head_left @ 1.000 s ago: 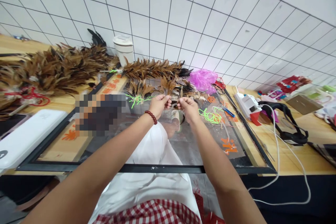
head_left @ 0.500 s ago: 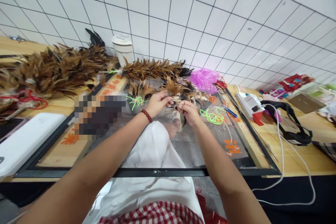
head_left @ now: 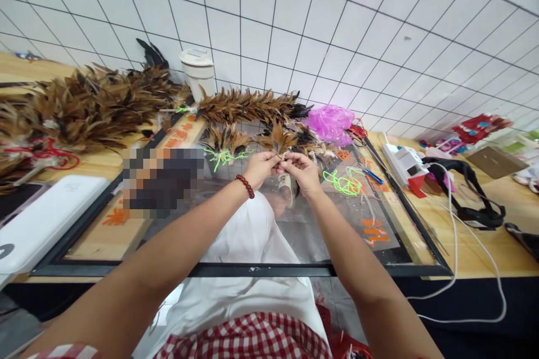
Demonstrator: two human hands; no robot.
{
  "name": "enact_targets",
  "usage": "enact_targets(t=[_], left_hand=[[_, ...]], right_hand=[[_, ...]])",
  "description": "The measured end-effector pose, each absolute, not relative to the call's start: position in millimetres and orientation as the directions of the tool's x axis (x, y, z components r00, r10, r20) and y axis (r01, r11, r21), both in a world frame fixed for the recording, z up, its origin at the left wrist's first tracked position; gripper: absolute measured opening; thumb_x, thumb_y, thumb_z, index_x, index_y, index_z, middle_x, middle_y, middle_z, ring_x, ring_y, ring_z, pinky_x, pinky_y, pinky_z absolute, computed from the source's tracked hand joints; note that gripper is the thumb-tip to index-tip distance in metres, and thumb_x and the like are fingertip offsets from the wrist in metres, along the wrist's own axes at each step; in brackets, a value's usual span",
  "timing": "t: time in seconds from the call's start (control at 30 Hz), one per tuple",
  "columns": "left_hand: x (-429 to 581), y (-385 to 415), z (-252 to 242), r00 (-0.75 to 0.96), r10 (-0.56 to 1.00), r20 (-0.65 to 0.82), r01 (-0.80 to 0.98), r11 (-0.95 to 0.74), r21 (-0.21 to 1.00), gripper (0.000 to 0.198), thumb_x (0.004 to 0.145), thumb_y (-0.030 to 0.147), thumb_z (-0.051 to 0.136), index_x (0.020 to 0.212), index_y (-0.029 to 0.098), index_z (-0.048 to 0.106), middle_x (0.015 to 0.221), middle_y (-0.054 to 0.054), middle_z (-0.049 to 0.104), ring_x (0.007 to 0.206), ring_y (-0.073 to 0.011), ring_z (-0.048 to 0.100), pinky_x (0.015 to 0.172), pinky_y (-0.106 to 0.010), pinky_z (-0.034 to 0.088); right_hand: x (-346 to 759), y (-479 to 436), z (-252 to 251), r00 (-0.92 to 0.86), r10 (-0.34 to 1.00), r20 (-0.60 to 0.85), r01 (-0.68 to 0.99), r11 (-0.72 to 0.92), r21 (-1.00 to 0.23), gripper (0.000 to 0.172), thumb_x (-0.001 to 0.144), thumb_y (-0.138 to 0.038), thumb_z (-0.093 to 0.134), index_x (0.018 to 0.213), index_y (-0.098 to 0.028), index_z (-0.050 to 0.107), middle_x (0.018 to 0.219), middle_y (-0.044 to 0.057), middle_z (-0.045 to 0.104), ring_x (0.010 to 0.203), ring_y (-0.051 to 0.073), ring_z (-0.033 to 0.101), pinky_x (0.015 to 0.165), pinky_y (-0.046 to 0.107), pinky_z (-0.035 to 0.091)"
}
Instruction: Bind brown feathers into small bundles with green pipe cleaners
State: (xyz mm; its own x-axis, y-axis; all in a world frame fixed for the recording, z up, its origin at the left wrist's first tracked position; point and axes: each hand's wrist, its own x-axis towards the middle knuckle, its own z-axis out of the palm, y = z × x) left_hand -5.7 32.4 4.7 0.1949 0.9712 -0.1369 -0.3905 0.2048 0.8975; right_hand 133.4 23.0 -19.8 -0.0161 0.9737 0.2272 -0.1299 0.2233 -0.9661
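My left hand (head_left: 261,169), with a beaded bracelet (head_left: 246,185) at the wrist, pinches close to my right hand (head_left: 304,173). Their fingertips meet over a small feather, mostly hidden by the fingers. A dark tip shows just under the right hand. Right behind the fingertips stands a brown feather tuft (head_left: 278,138); whether it is touched I cannot tell. Left of it lies another tuft (head_left: 227,137) with bright green string (head_left: 221,158) at its base. Loose pale and dark feathers (head_left: 318,148) lie behind the right hand. Beneath is a black-framed glass panel (head_left: 261,270).
A long feather strip (head_left: 248,106) runs along the wall beside a white lidded cup (head_left: 197,73). Feathers (head_left: 105,104) are heaped at left, above a white power bank (head_left: 53,224). On the right are pink plastic (head_left: 330,123), green cord (head_left: 343,182), a blue pen-like tool (head_left: 373,176) and a power strip (head_left: 404,165).
My hands have come together, so the fingertips now meet; the left one moved right. The whole view has shifted slightly. The feather tufts stay about where they were.
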Motion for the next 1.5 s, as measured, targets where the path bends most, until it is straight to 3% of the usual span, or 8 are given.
enact_targets(t=[0.33, 0.57, 0.87, 0.97, 1.13, 1.33, 1.4, 1.5], left_hand=[[-1, 32, 1, 0.142, 0.978, -0.151, -0.351, 0.192, 0.917, 0.02, 0.076, 0.012, 0.066, 0.057, 0.01, 0.059, 0.049, 0.0, 0.057, 0.044, -0.0061, 0.053, 0.051, -0.02, 0.049], [-9, 30, 7, 0.305, 0.931, -0.203, -0.326, 0.302, 0.896, 0.015, 0.075, 0.019, 0.071, 0.068, 0.007, 0.064, 0.06, -0.007, 0.065, 0.051, -0.0111, 0.062, 0.05, -0.021, 0.05], [-11, 31, 5, 0.407, 0.894, -0.188, -0.163, 0.274, 0.948, 0.022, 0.071, 0.02, 0.074, 0.058, 0.009, 0.061, 0.051, -0.004, 0.059, 0.041, -0.0082, 0.053, 0.042, -0.02, 0.043], [-12, 34, 5, 0.309, 0.944, -0.118, -0.256, 0.202, 0.945, 0.018, 0.074, 0.02, 0.071, 0.063, 0.009, 0.062, 0.051, -0.001, 0.057, 0.041, -0.0065, 0.05, 0.04, -0.018, 0.038], [-17, 40, 7, 0.043, 0.999, -0.03, -0.444, 0.047, 0.895, 0.013, 0.077, 0.021, 0.066, 0.071, 0.01, 0.062, 0.058, 0.0, 0.058, 0.046, -0.006, 0.052, 0.044, -0.018, 0.04], [-14, 39, 7, -0.013, 1.0, -0.028, -0.437, 0.02, 0.899, 0.013, 0.078, 0.02, 0.065, 0.071, 0.01, 0.061, 0.057, 0.0, 0.057, 0.045, -0.0061, 0.051, 0.044, -0.019, 0.04], [-12, 37, 7, 0.02, 0.999, -0.025, -0.421, 0.031, 0.906, 0.013, 0.079, 0.02, 0.064, 0.071, 0.01, 0.061, 0.058, 0.001, 0.057, 0.045, -0.0059, 0.051, 0.043, -0.019, 0.04], [-11, 36, 7, 0.05, 0.998, -0.031, -0.418, 0.049, 0.907, 0.012, 0.08, 0.018, 0.062, 0.072, 0.01, 0.061, 0.058, 0.001, 0.057, 0.045, -0.0057, 0.052, 0.043, -0.018, 0.04]], right_hand=[[129, 17, -16, 0.009, 0.904, 0.428, 0.209, 0.417, -0.885, 0.019, 0.069, -0.034, 0.072, 0.082, -0.022, 0.067, 0.085, 0.002, 0.062, 0.07, 0.013, 0.053, 0.069, 0.029, 0.048], [129, 19, -12, 0.132, 0.951, 0.278, 0.022, 0.277, -0.961, 0.016, 0.07, -0.035, 0.069, 0.076, -0.021, 0.066, 0.075, 0.001, 0.066, 0.074, 0.016, 0.061, 0.073, 0.032, 0.051], [132, 21, -18, 0.106, 0.93, 0.352, 0.077, 0.345, -0.935, 0.013, 0.073, -0.033, 0.068, 0.075, -0.021, 0.065, 0.075, 0.001, 0.061, 0.071, 0.015, 0.058, 0.068, 0.03, 0.05], [137, 23, -18, 0.168, 0.895, 0.413, 0.213, 0.376, -0.902, 0.016, 0.08, -0.035, 0.06, 0.083, -0.021, 0.065, 0.082, 0.003, 0.062, 0.075, 0.016, 0.058, 0.071, 0.031, 0.049], [144, 19, -11, -0.068, 0.813, 0.578, 0.655, 0.474, -0.589, 0.02, 0.086, -0.022, 0.051, 0.095, -0.021, 0.068, 0.094, 0.007, 0.062, 0.091, 0.019, 0.055, 0.083, 0.032, 0.043], [139, 8, -4, -0.322, 0.835, 0.446, 0.886, 0.432, -0.169, 0.031, 0.088, -0.015, 0.046, 0.106, -0.028, 0.069, 0.1, 0.008, 0.057, 0.093, 0.023, 0.047, 0.081, 0.036, 0.036], [139, 9, -5, -0.286, 0.839, 0.463, 0.879, 0.422, -0.221, 0.025, 0.088, -0.018, 0.048, 0.096, -0.025, 0.071, 0.094, 0.008, 0.057, 0.089, 0.022, 0.048, 0.079, 0.035, 0.037], [138, 13, -9, -0.132, 0.849, 0.511, 0.763, 0.417, -0.495, 0.018, 0.086, -0.024, 0.053, 0.084, -0.02, 0.07, 0.084, 0.006, 0.059, 0.081, 0.018, 0.052, 0.075, 0.031, 0.04]])
